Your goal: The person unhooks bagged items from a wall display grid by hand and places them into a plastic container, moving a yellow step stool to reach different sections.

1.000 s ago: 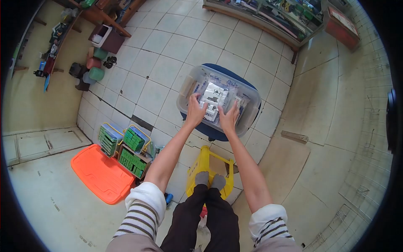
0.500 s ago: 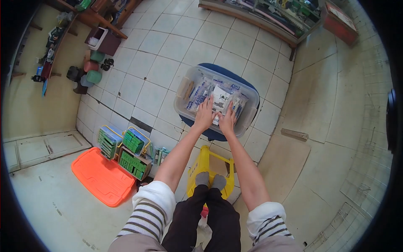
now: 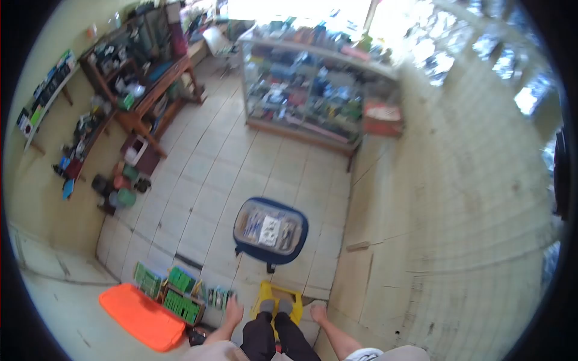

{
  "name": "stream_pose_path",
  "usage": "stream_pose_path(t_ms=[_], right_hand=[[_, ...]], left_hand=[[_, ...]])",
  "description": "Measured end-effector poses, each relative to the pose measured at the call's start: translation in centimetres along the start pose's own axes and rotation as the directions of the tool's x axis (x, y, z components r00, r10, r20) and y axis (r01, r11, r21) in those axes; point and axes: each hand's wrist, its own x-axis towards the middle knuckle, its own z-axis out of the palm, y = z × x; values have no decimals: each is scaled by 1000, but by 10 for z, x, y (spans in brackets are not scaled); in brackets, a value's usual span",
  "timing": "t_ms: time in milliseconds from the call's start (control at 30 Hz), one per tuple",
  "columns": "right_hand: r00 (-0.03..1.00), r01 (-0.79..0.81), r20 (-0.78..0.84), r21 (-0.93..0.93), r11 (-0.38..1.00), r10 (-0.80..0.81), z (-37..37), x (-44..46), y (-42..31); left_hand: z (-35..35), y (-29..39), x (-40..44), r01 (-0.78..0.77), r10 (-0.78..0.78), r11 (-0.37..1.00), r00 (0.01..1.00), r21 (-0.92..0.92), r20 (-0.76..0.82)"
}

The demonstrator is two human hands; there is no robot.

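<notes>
A clear plastic bin [image 3: 299, 224] sits on a round-cornered dark blue base [image 3: 303, 237], with a white printed sheet [image 3: 269, 231] and clear-wrapped packets inside. Both of my hands are well back from it, holding nothing that I can make out. My left hand [image 3: 233, 311] is beside my left leg, nearest the green boxes and small packets [image 3: 218, 297] on the floor. On the other side, my right hand [image 3: 318, 311] hangs just right of the yellow stool [image 3: 295, 295] under my feet. Blur hides how the fingers of either hand are set.
An orange lid [image 3: 141, 319] lies at lower left beside stacked green boxes [image 3: 182, 305]. Ahead stands a packed glass display case [image 3: 301, 84], with a red box [image 3: 382, 118] at its right end. Wooden shelving [image 3: 141, 66] lines the left, above several pots [image 3: 125, 197].
Both hands have left the bin's contents and drawn back to either side of my legs. My view has tilted up, bringing the display case and shelving into sight.
</notes>
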Motion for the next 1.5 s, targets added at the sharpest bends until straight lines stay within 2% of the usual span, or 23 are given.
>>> stream_pose_path(t_ms=[67, 133, 200, 300, 400, 500, 533, 567, 633, 700, 767, 833, 900, 967, 1033, 1100, 1167, 1233, 1267, 1333, 1367, 1433, 1500], right_hand=[[963, -59, -229, 333, 941, 142, 6, -55, 9], [907, -88, -328, 466, 881, 264, -32, -87, 0], [833, -93, -398, 582, 808, 383, -86, -128, -10], [690, 211, -594, 711, 670, 413, -217, -178, -55], [551, 512, -714, 698, 501, 432, -326, -238, -93], [220, 650, -931, 362, 668, 291, -405, -304, -115], [104, 661, -958, 267, 701, 268, -425, -323, -119], [-22, 639, -962, 197, 743, 273, -443, -347, -122], [-330, 603, -919, -28, 797, 217, -477, -382, -114], [-445, 556, -831, 36, 830, 334, -505, -423, -111], [-436, 738, -778, -22, 674, 452, -527, -454, -99], [-439, 780, -750, -46, 624, 494, -544, -476, -83], [-554, 657, -599, 112, 746, 578, -556, -484, -62], [-705, 307, -474, 467, 829, 527, -569, -474, 5], [-740, 155, -437, 628, 762, 512, -577, -467, 23], [-814, 36, -431, 631, 775, 389, -583, -455, 53], [-815, -24, -477, 594, 804, 328, -589, -454, 72], [-810, -173, -546, 568, 805, 212, -591, -458, 75], [-808, -171, -548, 569, 805, 216, -591, -461, 74], [-625, -95, -689, 533, 841, 367, -593, -472, 68], [-620, -91, -690, 536, 839, 373, -594, -472, 69], [-699, 39, -648, 388, 921, 303, -598, -469, 66], [-662, 191, -626, 389, 901, 411, -601, -467, 60]], left_hand=[[-12, 4, -45, 19, -27, 992, 998, -126, -61], [-21, 18, -45, -37, 15, 968, 996, -249, -90], [-25, 45, -38, 101, -114, 889, 994, -448, -2], [-66, 166, -24, -113, 194, 710, 980, -695, 39], [-109, 324, -21, -404, 502, 681, 865, -612, -11], [-144, 473, -53, -558, 877, 110, 444, -823, -184], [-166, 518, -84, -463, 898, 127, 429, -877, -97], [-181, 555, -113, -483, 939, -104, 240, -869, -246], [-199, 613, -164, -460, 933, -309, 21, -832, -358], [-216, 652, -219, -288, 915, -404, -132, -868, -382], [-216, 689, -252, -281, 921, -370, -232, -885, -312], [-189, 729, -269, -280, 943, -292, -241, -915, -228], [-154, 759, -273, -280, 958, -209, -253, -937, -138], [-121, 784, -279, -224, 990, 34, -124, -974, 64], [-73, 813, -272, -338, 992, 8, -117, -941, 51], [-31, 843, -266, -449, 995, -32, -101, -893, 15], [-1, 858, -263, -601, 976, 144, -45, -786, 214], [10, 855, -262, -592, 990, 55, -72, -804, 121], [11, 852, -262, -586, 995, -27, -96, -810, 36], [2, 843, -265, -651, 993, -113, -96, -751, -66], [-4, 837, -266, -711, 980, -193, -107, -677, -167], [-15, 832, -267, -673, 988, -155, -85, -723, -132], [-24, 832, -267, -634, 993, -114, -64, -765, -94]])
